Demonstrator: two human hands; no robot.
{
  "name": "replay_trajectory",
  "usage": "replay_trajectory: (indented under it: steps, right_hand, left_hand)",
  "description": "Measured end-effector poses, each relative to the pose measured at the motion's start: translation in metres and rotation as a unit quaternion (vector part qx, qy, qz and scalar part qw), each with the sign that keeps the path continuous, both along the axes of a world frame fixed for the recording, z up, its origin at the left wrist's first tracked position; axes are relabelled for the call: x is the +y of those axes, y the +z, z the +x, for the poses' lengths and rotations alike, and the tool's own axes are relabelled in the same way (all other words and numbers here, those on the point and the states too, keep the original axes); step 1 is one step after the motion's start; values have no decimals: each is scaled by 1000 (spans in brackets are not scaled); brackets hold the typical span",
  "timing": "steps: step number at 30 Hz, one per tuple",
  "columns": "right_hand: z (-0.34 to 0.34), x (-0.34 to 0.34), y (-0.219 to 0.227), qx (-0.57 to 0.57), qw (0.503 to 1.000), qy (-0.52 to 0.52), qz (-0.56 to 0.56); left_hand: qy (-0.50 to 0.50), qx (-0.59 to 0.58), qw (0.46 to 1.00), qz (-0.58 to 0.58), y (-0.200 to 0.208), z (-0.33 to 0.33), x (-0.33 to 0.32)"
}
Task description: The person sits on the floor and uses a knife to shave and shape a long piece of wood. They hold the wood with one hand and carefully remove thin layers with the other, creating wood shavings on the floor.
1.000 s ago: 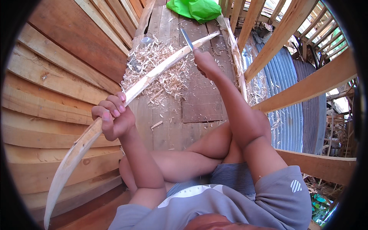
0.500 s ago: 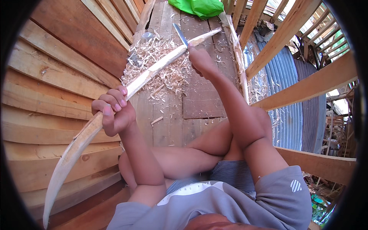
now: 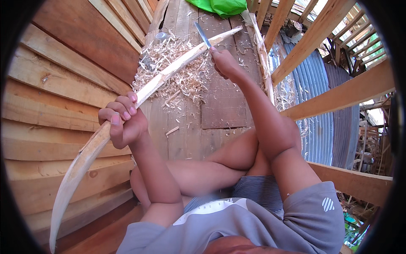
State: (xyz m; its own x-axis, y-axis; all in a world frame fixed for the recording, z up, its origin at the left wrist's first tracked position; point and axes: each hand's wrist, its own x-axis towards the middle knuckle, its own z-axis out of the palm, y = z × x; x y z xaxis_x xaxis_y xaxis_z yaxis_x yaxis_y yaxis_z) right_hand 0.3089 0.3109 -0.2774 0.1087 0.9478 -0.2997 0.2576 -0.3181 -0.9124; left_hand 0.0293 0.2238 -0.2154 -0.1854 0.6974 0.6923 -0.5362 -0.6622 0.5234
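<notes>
A long, pale, peeled wooden stick (image 3: pixel 171 70) slants across the view, its far end up and to the right over the floor. Its near end looks wide and curved and reaches down at the left. My left hand (image 3: pixel 125 119) is wrapped round the stick close to the plank wall. In my right hand (image 3: pixel 226 64) is a knife (image 3: pixel 203 34), its handle hidden in my fist. The blade points away to the upper left and crosses the stick near its far end.
Curled wood shavings (image 3: pixel 177 80) lie heaped on the plank floor (image 3: pixel 186 144), with a small clear container (image 3: pixel 160 37) beside them. A plank wall (image 3: pixel 55 106) stands close at left. Wooden rails (image 3: pixel 338 95) and corrugated metal sheets (image 3: pixel 313 93) are at right. A green bag (image 3: pixel 224 7) lies far ahead.
My right hand and the knife have shifted slightly to the right along the stick. My left hand and the stick have moved only a little.
</notes>
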Motion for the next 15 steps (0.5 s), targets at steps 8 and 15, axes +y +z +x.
replay_trajectory:
  steps: [8, 15]
  right_hand:
    - [-9, 5, 15, 92, 994, 8, -57]
    - [-14, 1, 5, -43, 998, -30, 33]
  left_hand:
    - [-3, 4, 1000, 8, 0, -5, -2]
    - [-15, 16, 1000, 19, -1, -7, 0]
